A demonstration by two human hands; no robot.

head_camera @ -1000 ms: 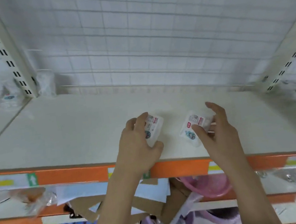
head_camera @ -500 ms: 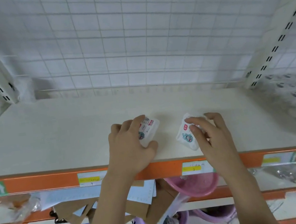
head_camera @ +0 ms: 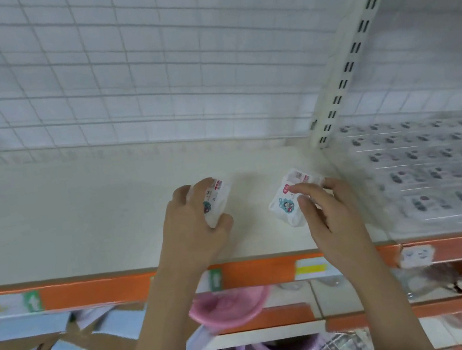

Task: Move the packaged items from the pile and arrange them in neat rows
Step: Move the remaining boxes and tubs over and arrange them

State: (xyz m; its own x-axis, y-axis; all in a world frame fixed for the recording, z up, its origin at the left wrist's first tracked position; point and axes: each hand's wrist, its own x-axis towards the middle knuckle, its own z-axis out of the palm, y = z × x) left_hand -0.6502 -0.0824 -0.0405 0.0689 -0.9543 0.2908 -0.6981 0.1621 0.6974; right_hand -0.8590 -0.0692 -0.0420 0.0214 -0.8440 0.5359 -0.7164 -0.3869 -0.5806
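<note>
While one small white packet [head_camera: 217,198] is gripped in the left hand [head_camera: 194,232] and another packet [head_camera: 287,199] is pinched by the right hand [head_camera: 332,217] above the shelf [head_camera: 82,217], placement seems underway, and both must next be set down beside the rows [head_camera: 429,169] at right.

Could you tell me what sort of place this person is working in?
Most likely a shop aisle: slotted shelf uprights, an orange shelf edge with price labels, and rows of identical packs beside it.

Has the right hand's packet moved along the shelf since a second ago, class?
Yes. The right hand's packet has moved right along the shelf, closer to the slotted upright.
</note>
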